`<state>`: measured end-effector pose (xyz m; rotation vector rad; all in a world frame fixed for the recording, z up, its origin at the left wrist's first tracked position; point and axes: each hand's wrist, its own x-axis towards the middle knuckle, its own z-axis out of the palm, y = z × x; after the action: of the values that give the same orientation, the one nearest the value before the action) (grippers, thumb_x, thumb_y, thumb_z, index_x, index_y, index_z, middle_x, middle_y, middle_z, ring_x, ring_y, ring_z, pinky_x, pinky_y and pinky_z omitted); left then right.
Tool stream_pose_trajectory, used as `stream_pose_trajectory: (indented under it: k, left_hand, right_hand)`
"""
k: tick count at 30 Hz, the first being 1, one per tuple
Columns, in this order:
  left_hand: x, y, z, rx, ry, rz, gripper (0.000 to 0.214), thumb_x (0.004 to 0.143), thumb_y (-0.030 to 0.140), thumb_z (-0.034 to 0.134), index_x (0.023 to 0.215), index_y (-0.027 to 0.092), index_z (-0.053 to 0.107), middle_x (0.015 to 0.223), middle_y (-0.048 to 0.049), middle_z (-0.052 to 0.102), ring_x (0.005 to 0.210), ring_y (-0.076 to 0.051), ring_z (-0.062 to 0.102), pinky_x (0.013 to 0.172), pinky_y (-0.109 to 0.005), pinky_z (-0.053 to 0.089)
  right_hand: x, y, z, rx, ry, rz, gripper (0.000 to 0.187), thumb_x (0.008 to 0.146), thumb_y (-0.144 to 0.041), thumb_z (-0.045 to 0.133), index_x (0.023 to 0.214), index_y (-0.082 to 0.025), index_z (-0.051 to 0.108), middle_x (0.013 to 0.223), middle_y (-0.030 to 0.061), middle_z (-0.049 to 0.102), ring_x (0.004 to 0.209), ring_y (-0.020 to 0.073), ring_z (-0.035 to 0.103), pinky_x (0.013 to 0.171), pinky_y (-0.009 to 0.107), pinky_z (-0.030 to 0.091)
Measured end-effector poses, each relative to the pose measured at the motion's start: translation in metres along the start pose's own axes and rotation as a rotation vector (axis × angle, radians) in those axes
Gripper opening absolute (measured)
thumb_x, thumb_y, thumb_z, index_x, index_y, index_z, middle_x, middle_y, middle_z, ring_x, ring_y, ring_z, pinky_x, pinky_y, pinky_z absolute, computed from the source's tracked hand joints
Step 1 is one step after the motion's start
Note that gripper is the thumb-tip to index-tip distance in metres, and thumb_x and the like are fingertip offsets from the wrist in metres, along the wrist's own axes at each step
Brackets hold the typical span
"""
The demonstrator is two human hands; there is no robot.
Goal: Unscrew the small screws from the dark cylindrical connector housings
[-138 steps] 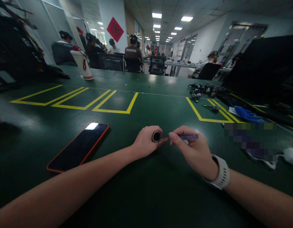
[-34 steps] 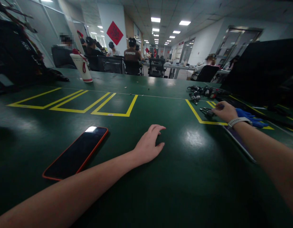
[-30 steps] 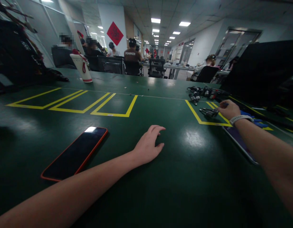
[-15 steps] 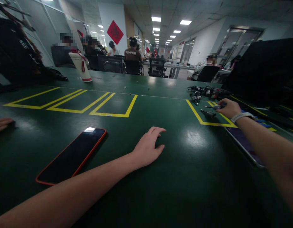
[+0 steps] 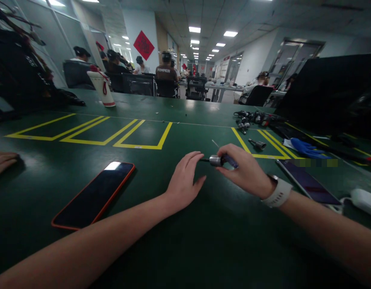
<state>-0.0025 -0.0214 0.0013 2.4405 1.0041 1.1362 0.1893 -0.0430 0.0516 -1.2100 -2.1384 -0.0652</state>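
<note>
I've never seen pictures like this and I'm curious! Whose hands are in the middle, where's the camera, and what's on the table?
There's no robot here, just a person working bare-handed. The camera sits on that person's head, looking forward and down. The right hand holds a metal part and a purple-handled tool; the left hand is open close by. On the green table lie an orange-cased phone, a second phone, a blue glove and a second metal part. A cup stands farther back.

A brown shirt reads "PUMPKIN" across the back, while writing on the red diamond sign is unclear.
</note>
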Motion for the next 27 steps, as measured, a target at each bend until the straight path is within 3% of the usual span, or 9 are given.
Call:
stream_pose_trajectory:
  k: [5,13,21,24,27]
  left_hand:
    - [0.002,-0.004,0.001,-0.058,-0.067,-0.028,0.035,0.072,0.006,0.055,0.105,0.018,0.053,0.109,-0.0073,0.06,0.106,-0.024,0.054,0.094,-0.046,0.042]
    - [0.007,-0.001,-0.004,-0.426,-0.162,-0.129,0.032,0.068,0.003,0.051,0.096,0.018,0.055,0.096,-0.0031,0.063,0.088,-0.018,0.059,0.081,-0.034,0.047]
    - [0.006,0.0,-0.002,-0.42,-0.219,-0.117,0.023,0.068,0.005,0.052,0.087,0.018,0.054,0.09,-0.0027,0.062,0.086,-0.019,0.058,0.081,-0.036,0.047]
    - [0.005,-0.003,0.0,-0.221,-0.103,-0.077,0.034,0.069,0.006,0.056,0.101,0.016,0.053,0.103,-0.007,0.059,0.1,-0.023,0.055,0.091,-0.042,0.043]
    - [0.006,-0.006,0.0,-0.053,0.075,-0.096,0.051,0.073,0.011,0.058,0.121,0.017,0.042,0.126,-0.0114,0.047,0.12,-0.025,0.043,0.1,-0.045,0.036]
  right_hand:
    - [-0.009,-0.032,0.019,0.156,-0.004,-0.115,0.023,0.076,-0.01,0.061,0.094,-0.019,0.05,0.097,0.0072,0.058,0.088,0.0199,0.055,0.075,0.034,0.049]
    - [-0.017,-0.033,0.022,0.363,0.075,-0.115,0.026,0.078,-0.014,0.063,0.096,-0.024,0.048,0.103,0.0053,0.058,0.094,0.0189,0.058,0.079,0.036,0.052]
    - [-0.019,-0.038,0.017,0.327,0.012,-0.157,0.024,0.078,-0.013,0.061,0.096,-0.023,0.049,0.103,0.0064,0.058,0.095,0.0194,0.057,0.08,0.037,0.051]
    - [-0.016,-0.034,0.016,0.309,0.045,-0.131,0.023,0.076,-0.011,0.062,0.091,-0.022,0.049,0.099,0.0056,0.058,0.092,0.0188,0.057,0.079,0.035,0.05]
    - [-0.011,-0.01,0.013,0.28,0.146,-0.028,0.023,0.073,-0.01,0.062,0.088,-0.022,0.049,0.093,0.0036,0.057,0.086,0.018,0.057,0.076,0.034,0.049]
